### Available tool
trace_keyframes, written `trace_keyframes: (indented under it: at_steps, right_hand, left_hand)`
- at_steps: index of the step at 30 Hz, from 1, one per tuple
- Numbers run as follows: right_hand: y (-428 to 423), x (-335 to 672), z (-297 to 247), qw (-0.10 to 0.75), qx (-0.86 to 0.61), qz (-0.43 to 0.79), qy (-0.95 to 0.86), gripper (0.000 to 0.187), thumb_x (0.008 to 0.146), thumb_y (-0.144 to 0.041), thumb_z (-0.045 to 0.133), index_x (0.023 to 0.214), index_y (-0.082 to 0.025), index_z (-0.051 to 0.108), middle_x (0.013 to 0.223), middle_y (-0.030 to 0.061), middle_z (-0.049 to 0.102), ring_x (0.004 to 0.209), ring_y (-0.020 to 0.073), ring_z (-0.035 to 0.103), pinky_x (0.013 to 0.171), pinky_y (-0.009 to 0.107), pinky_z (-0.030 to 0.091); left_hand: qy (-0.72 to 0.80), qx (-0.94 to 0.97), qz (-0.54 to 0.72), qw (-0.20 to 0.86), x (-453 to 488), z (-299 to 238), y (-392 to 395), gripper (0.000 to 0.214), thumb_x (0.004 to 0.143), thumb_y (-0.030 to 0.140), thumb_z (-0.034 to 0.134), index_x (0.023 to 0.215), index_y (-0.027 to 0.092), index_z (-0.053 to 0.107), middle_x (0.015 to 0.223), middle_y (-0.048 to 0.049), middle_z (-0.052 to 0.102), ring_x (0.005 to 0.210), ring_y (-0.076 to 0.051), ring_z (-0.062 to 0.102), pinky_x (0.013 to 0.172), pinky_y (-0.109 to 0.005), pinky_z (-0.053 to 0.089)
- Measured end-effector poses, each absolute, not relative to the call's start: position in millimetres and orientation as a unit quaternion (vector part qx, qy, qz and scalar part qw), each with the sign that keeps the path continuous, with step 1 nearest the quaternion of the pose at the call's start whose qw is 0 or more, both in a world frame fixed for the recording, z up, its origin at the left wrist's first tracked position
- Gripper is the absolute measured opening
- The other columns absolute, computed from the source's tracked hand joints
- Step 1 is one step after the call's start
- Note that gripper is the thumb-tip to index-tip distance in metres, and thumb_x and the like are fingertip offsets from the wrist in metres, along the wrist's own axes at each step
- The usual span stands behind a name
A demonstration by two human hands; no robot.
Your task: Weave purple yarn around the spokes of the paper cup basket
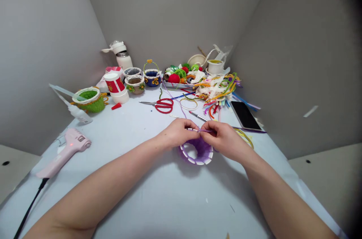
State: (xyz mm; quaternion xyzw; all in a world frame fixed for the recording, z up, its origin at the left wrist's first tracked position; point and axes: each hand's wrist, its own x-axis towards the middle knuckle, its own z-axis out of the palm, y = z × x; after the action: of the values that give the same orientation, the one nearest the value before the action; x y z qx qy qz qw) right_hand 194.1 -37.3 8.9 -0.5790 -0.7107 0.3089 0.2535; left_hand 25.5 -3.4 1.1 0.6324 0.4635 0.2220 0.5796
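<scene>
A small round basket (204, 149), woven in purple yarn over white slats, is tilted so that its open mouth faces me. My left hand (178, 132) grips its far rim between thumb and fingers. At the same rim my right hand (224, 138) is closed in a pinch on a strand of purple yarn (181, 105), which runs back across the table. Both hands' fingertips nearly meet there. Just beyond them lies a pen (198, 116). Part of the basket's back wall is hidden behind the fingers.
Red-handled scissors (164, 105) lie beyond the hands. At left are a pink glue gun (66, 152), a glue bottle (80, 114) and a green basket (89, 100). Small finished baskets (152, 77) stand at the back. A tray (177, 85) of yarn, pipe cleaners (220, 92) and a phone (245, 115) are right.
</scene>
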Motion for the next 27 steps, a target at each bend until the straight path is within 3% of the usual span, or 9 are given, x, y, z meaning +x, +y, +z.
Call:
trace_keyframes:
  at_steps: [11, 22, 27]
  right_hand:
    - [-37.7, 189.5, 4.1, 0.261, -0.567, 0.296, -0.723, 0.01, 0.077, -0.022, 0.049, 0.07, -0.018, 0.054, 0.061, -0.0022, 0.054, 0.054, 0.011, 0.045, 0.048, 0.021, 0.033]
    - [-35.8, 190.7, 6.8, 0.263, -0.573, 0.344, -0.696, 0.012, 0.078, -0.024, 0.049, 0.071, -0.018, 0.056, 0.059, -0.003, 0.052, 0.05, 0.0102, 0.043, 0.046, 0.021, 0.033]
    - [-36.9, 195.1, 11.8, 0.274, -0.573, 0.34, -0.694, 0.013, 0.078, -0.026, 0.055, 0.085, -0.018, 0.062, 0.067, -0.0012, 0.059, 0.055, 0.0115, 0.049, 0.049, 0.022, 0.036]
  left_hand:
    - [0.458, 0.68, 0.189, 0.541, 21.9, 3.3, -0.6, 0.021, 0.065, 0.027, 0.063, 0.081, 0.015, 0.069, 0.077, 0.0004, 0.066, 0.072, -0.012, 0.058, 0.06, -0.019, 0.042]
    - [0.456, 0.649, 0.198, 0.576, 20.0, -0.3, -0.2, 0.021, 0.064, 0.029, 0.067, 0.08, 0.014, 0.07, 0.072, 0.0003, 0.066, 0.064, -0.011, 0.057, 0.057, -0.02, 0.043]
    - [0.459, 0.633, 0.214, 0.586, 19.6, -3.6, 0.3, 0.021, 0.062, 0.029, 0.07, 0.076, 0.014, 0.07, 0.07, -0.0005, 0.066, 0.063, -0.012, 0.058, 0.057, -0.022, 0.044]
